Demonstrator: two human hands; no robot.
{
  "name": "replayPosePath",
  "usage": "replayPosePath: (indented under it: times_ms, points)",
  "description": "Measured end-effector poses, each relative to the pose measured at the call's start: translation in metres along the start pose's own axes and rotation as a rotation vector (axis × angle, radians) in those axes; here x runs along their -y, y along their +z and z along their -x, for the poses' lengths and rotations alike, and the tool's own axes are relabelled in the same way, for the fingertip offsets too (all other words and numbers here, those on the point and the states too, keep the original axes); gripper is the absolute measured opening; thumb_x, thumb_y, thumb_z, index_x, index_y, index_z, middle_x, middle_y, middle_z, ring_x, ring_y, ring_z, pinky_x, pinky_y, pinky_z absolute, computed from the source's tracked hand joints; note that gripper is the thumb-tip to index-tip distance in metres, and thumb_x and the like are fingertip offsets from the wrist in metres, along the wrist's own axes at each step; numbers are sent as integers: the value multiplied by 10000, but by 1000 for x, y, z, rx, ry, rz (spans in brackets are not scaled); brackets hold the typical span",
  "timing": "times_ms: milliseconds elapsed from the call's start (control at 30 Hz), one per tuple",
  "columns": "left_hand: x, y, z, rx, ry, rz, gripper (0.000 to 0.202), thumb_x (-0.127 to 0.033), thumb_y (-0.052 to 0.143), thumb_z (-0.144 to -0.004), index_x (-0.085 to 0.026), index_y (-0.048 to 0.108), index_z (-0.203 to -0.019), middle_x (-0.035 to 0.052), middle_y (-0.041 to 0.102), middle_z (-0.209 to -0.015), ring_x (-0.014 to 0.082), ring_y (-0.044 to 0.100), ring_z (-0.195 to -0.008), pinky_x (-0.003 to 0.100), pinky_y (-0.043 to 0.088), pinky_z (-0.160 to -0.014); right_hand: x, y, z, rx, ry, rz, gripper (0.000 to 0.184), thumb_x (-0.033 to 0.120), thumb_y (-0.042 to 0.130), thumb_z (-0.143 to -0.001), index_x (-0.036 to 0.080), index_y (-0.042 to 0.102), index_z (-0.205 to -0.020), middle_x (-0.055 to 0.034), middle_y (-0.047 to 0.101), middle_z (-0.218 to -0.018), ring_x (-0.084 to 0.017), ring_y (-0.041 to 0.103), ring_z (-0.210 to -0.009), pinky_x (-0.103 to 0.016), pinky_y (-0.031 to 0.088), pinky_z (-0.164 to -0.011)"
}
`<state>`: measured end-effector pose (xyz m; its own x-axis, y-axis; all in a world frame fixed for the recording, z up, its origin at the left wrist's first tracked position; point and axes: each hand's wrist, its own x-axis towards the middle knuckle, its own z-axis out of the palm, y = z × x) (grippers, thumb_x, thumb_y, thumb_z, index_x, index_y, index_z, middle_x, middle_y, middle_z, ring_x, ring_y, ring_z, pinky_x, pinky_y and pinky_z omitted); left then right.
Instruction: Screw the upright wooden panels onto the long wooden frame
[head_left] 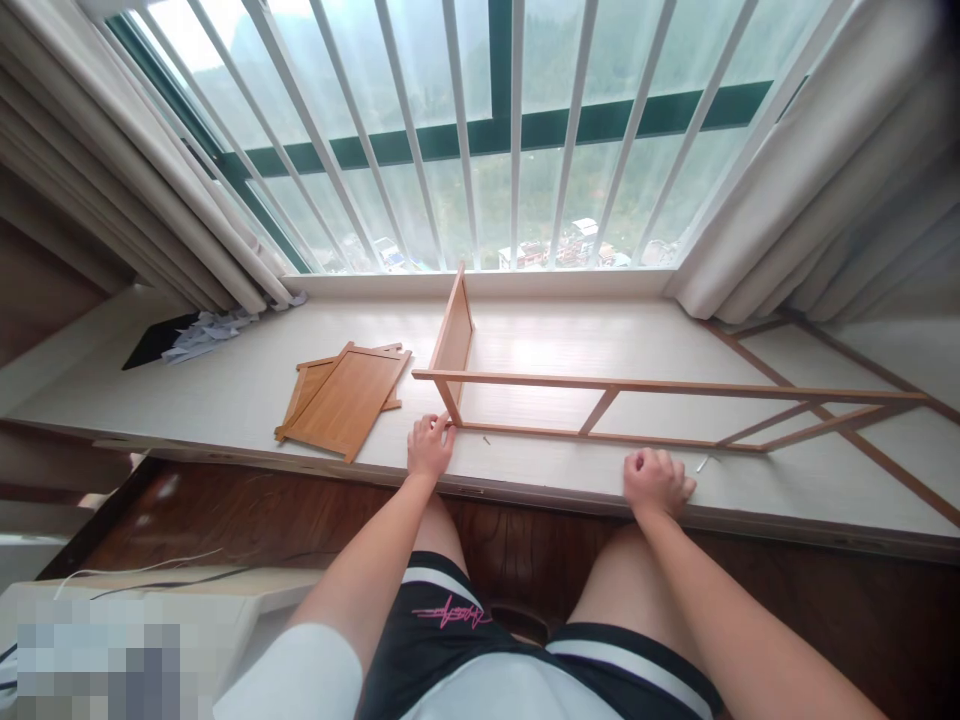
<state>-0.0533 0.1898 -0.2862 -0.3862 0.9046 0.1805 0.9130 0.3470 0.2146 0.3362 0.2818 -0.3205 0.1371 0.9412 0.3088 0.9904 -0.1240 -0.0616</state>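
The wooden frame (525, 379) stands on its long side upon the window sill (555, 470), with a panel (454, 330) upright at its left end. The left hand (431, 446) touches the lower corner there; whether it grips, I cannot tell. The right hand (660, 482) is curled beside a thin tool (703, 464), its inside hidden. An uneven push could tilt the panel; a knock could lose the small screw (486, 440)

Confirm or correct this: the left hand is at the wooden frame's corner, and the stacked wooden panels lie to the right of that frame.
One point is wrong: the stacked wooden panels lie to the left of the wooden frame, as the head view shows. The left hand is at the frame's corner.
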Motion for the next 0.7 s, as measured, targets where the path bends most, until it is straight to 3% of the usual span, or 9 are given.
replayPosePath:
  times_ms: [700]
  points:
    - [4,1,-2,-28,23,-26,306,-388,401,-950,-262,619,-1123,85,562,-1120,240,493,-1014,358,378,-807,3,-2,-1,39,1,-38,250,298,466,-909,169,625,-766,-69,554,-825,-214,430,-835,-318,196,-676]
